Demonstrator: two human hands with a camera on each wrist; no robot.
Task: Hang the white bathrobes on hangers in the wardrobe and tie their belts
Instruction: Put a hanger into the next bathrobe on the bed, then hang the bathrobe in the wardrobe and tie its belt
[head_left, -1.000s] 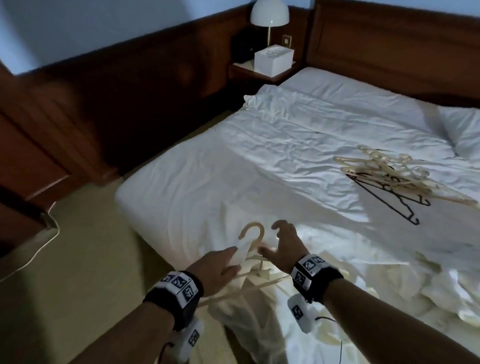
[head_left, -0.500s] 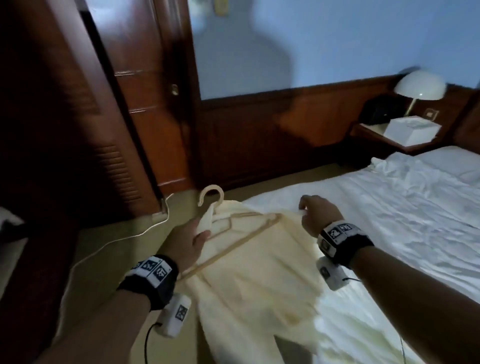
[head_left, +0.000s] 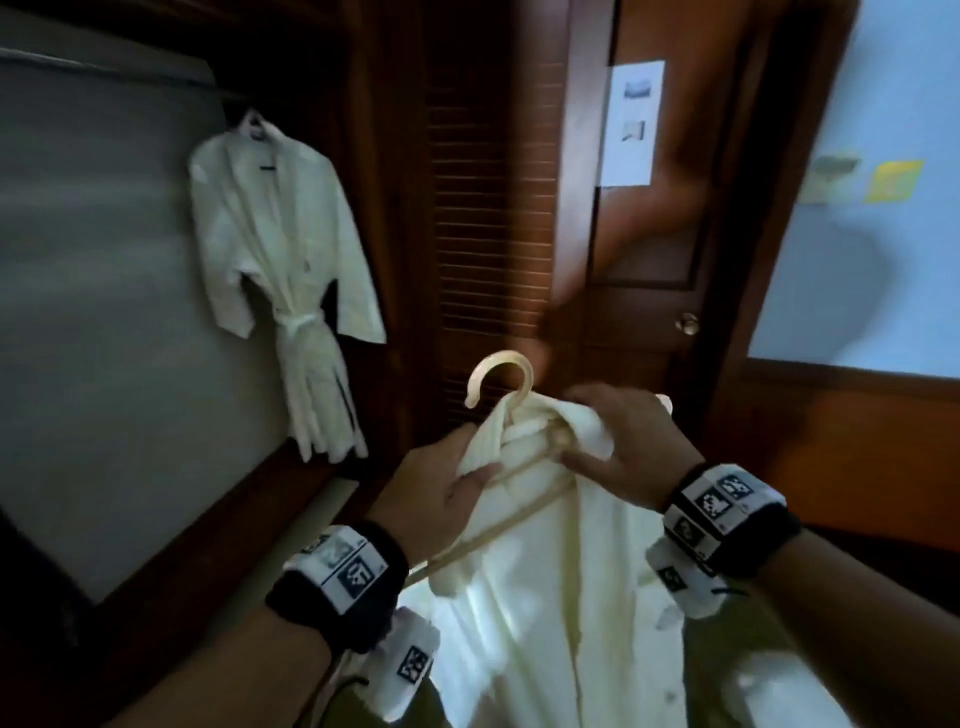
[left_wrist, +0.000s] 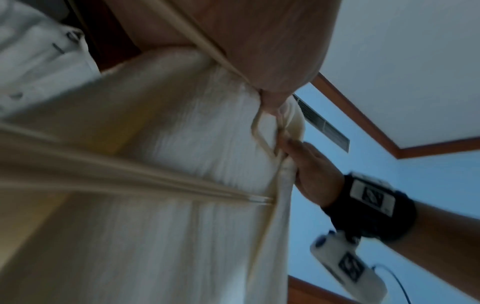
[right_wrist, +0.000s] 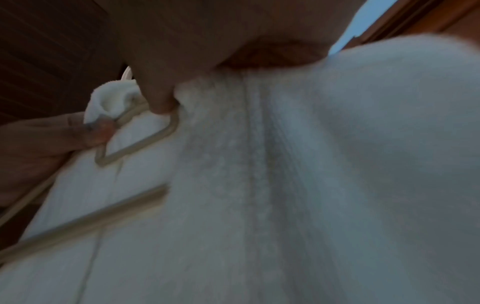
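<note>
The left hand (head_left: 434, 491) grips the collar of the white bathrobe (head_left: 550, 613) beside the cream hanger (head_left: 501, 376). The right hand (head_left: 621, 447) grips the collar opposite; the robe hangs below both hands.

A white terry-cloth bathrobe (head_left: 545, 597) drapes from a pale beige plastic hanger (head_left: 501, 387), its collar bunched at the base of the upturned hook, the cloth falling in folds below. The hanger's bar slants down to the left across the cloth. A second white bathrobe (head_left: 283, 260) hangs upright inside the dark wooden wardrobe (head_left: 389, 234), its white belt (head_left: 296, 325) knotted at the waist.
</note>
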